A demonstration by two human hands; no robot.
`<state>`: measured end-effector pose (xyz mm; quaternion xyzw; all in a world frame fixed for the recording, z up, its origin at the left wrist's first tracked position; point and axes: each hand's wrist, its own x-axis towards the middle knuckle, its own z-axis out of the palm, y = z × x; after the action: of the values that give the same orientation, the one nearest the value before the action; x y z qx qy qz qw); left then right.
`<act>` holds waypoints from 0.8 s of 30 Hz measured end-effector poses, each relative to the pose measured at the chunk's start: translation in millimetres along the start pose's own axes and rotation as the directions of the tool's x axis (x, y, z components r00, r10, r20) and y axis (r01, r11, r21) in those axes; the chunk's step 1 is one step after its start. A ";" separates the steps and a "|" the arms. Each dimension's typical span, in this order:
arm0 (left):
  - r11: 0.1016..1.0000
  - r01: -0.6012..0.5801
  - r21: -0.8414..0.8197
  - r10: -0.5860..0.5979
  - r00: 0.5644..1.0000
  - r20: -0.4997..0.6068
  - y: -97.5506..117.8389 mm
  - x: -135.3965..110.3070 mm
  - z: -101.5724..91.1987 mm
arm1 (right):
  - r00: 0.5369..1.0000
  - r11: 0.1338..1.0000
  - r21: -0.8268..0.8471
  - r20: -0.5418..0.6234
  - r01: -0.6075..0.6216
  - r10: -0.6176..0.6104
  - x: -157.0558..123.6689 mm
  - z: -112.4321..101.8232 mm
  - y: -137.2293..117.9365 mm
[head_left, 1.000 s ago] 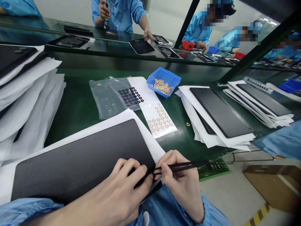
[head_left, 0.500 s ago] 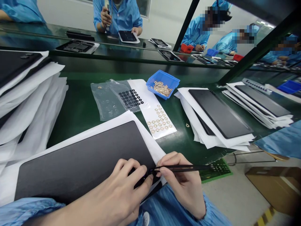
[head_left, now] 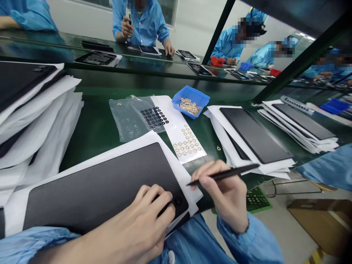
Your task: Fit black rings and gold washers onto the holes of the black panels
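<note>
A dark grey tablet back cover [head_left: 110, 176] lies on white sheets in front of me, a round camera opening [head_left: 178, 200] near its right corner. My left hand [head_left: 148, 216] rests on that end with bent fingers, holding the cover beside the opening; its fingertips are partly hidden. My right hand [head_left: 224, 187] grips black tweezers [head_left: 228, 173], raised over the sheets' right edge. The tweezers' tips look close together, and I cannot make out anything between them. Beyond, a white strip [head_left: 176, 126] carries rows of small gold rings [head_left: 189, 141] and black rings [head_left: 161, 115].
A blue tray [head_left: 202, 98] of loose gold rings stands behind the strip, beside clear plastic bags [head_left: 123, 119]. Stacked covers with white sheets stand left [head_left: 63, 121] and right [head_left: 255, 135]. One loose ring [head_left: 219, 148] lies on the green bench. Co-workers sit across.
My right hand with the tweezers has lifted away from the camera opening, up and to the right. My left hand stays on the cover, and the round opening now shows.
</note>
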<state>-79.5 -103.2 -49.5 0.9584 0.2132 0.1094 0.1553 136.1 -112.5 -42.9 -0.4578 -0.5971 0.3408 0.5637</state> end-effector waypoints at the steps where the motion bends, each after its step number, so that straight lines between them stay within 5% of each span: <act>1: 1.000 0.006 0.007 -0.006 1.000 -0.007 0.1 -0.3 1.3 | 0.999 0.999 -0.039 0.024 0.026 -0.026 16.2 2.0 -2.9; 4: 0.999 0.017 0.041 -0.017 1.000 0.007 2.0 1.2 1.6 | 0.985 0.991 -0.096 0.158 0.088 -0.073 75.7 23.2 -2.6; 8: 0.995 0.036 0.095 -0.042 0.997 0.069 6.9 5.7 -8.8 | 0.937 0.984 -0.105 0.334 0.143 -0.101 148.8 76.5 23.3; 14: 0.984 -0.026 0.176 0.026 1.000 0.002 0.1 8.4 -6.4 | 0.892 0.918 -0.309 0.443 0.249 -0.093 189.3 123.9 67.5; 19: 0.974 -0.057 0.217 0.081 0.991 -0.106 -8.7 10.4 12.7 | 0.880 0.895 -0.327 0.457 0.304 -0.132 188.1 107.5 50.3; 24: 0.995 0.088 0.056 -0.081 0.990 -0.111 -15.7 11.4 -9.1 | 0.891 0.891 -0.372 0.447 0.262 -0.075 161.3 54.5 23.6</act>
<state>-77.7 -82.3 -44.8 0.9454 0.2650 0.1481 0.1188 95.1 51.9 -13.7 -0.4294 -0.8020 0.2426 0.3370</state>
